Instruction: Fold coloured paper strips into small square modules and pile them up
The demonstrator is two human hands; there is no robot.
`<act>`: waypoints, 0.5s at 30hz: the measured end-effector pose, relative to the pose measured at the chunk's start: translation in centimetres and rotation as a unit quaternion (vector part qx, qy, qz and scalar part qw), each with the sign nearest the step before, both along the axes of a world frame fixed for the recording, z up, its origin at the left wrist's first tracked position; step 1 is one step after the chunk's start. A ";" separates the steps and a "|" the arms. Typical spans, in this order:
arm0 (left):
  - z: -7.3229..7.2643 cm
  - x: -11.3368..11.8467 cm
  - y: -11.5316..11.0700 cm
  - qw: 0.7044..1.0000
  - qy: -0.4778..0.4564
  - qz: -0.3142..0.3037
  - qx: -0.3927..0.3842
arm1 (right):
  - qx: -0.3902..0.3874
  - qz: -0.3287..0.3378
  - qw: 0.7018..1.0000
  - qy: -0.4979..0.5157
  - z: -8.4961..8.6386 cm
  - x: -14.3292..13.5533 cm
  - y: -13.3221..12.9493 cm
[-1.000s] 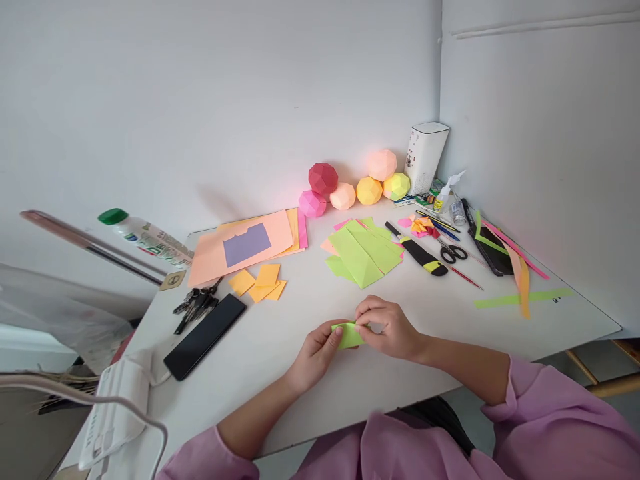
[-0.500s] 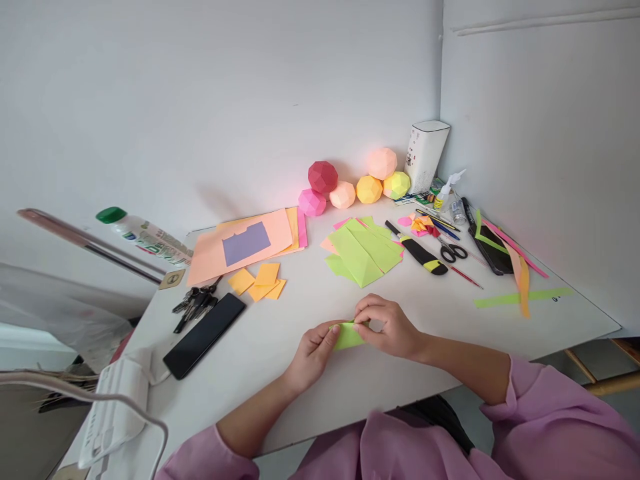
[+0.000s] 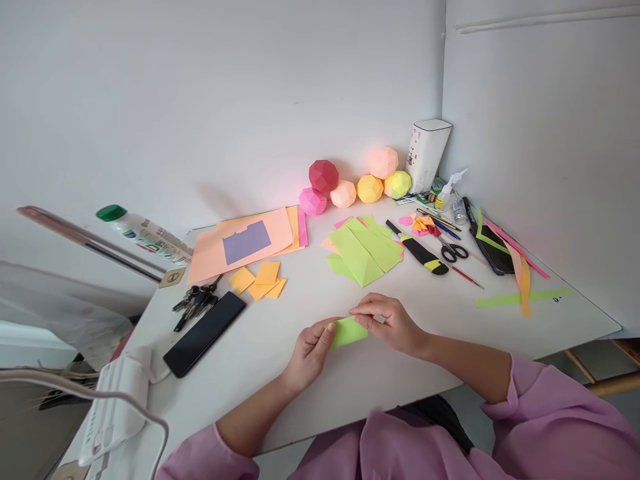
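Note:
A small piece of lime green paper is held up just above the table near its front edge. My left hand grips its left end, thumb on the near face and fingers behind. At the top right edge of the paper, my right hand is closed in a pinch, thumb against the fingers. Beyond both hands lies a pile of larger lime green sheets, with pink and peach corners poking out beneath.
Folded paper balls line the wall. A utility knife, scissors and paper strips lie to the right. On the left are orange paper pieces, a phone, keys, stacked sheets and a power strip.
My right hand has shifted slightly along the paper's top edge, its thumb rising off the near face. More of the green face shows now. My left hand keeps its grip.

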State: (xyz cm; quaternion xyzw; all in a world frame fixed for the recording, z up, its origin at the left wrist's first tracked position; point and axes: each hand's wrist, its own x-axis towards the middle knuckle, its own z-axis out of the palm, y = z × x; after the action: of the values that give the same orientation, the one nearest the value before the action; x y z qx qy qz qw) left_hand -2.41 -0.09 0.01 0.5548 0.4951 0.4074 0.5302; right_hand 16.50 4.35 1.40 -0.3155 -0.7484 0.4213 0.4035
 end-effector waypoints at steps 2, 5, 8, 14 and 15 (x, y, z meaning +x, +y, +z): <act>-0.1 0.0 0.0 1.000 0.003 -0.005 0.010 | 0.018 -0.003 1.000 0.003 0.0 0.0 0.0; -0.2 -0.1 0.0 0.999 0.019 -0.018 0.029 | 0.042 -0.005 0.999 -0.003 0.0 0.0 0.1; -0.4 -0.3 0.0 0.998 0.041 -0.030 0.047 | 0.052 -0.002 0.999 -0.009 0.2 0.1 0.1; -0.4 -0.6 0.2 0.991 0.079 -0.070 0.082 | 0.126 0.019 0.991 -0.034 0.0 0.2 0.2; -0.4 -0.6 0.2 0.990 0.081 -0.077 0.082 | 0.151 0.028 0.987 -0.042 -0.1 0.1 0.2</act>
State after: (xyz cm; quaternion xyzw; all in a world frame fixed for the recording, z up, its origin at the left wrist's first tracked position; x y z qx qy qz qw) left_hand -3.00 0.16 -0.38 0.6642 0.4573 0.3583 0.4704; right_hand 16.64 4.58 1.26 -0.2470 -0.8283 0.3009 0.4030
